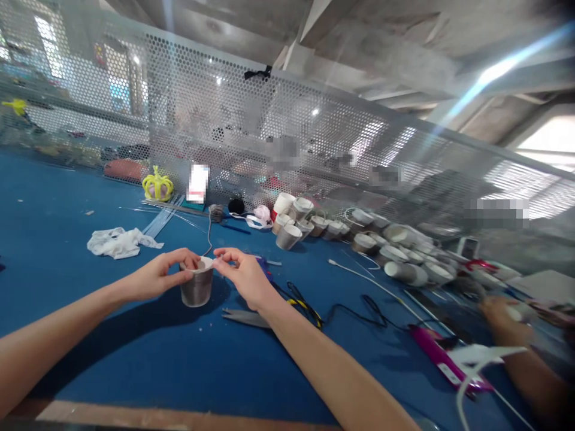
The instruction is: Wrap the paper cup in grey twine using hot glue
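Observation:
A small grey cup (196,291) with a pale rim stands upright on the blue tabletop. My left hand (165,274) grips its left side, thumb on the outside and fingertips over the rim. At the right of the rim, my right hand (246,276) is closed in a pinch; what sits between its fingertips is too small to make out. A grey cord (209,230) runs from a small ball of yarn (216,213) down behind the cup. Scissors (245,317) lie partly beneath my right forearm.
Crumpled white cloth (119,242) lies to the left. Many similar cups (288,236) line the perforated metal screen (233,126). Black cables (372,311) and a magenta tool (444,359) lie right, near another person's hand (503,320). A phone (197,184) leans at the back.

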`<state>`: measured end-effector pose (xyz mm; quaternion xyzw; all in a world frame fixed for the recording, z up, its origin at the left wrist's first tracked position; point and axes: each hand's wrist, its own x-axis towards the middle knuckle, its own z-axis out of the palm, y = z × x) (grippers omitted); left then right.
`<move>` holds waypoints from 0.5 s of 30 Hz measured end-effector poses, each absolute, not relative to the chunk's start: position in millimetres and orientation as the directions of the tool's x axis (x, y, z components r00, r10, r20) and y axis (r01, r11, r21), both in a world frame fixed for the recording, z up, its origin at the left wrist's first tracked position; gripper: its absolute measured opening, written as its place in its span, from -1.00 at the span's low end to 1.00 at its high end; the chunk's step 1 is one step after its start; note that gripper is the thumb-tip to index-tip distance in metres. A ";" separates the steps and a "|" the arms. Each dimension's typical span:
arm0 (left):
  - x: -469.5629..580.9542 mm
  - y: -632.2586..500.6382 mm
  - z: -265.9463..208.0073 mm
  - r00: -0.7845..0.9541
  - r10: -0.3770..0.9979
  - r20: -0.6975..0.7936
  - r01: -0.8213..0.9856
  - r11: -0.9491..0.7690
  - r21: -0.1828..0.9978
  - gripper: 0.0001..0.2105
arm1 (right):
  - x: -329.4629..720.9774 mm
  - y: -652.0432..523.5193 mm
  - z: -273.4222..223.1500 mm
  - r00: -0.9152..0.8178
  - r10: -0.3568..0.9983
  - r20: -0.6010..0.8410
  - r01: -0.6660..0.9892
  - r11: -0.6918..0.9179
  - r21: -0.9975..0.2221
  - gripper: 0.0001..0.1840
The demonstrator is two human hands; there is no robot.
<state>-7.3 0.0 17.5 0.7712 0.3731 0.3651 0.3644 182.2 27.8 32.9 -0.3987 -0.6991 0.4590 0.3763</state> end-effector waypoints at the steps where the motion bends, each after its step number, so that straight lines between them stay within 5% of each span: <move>1: -8.2 0.6 16.8 0.457 0.842 0.288 0.277 -0.442 0.853 -0.83 | 182.5 27.1 31.9 -0.376 0.910 0.172 0.213 0.266 -0.940 -0.81; 15: -15.1 8.2 10.1 0.530 0.827 0.185 0.016 -0.228 0.974 -0.80 | 167.8 19.3 10.9 -0.151 0.974 0.168 0.063 0.179 -0.982 -0.79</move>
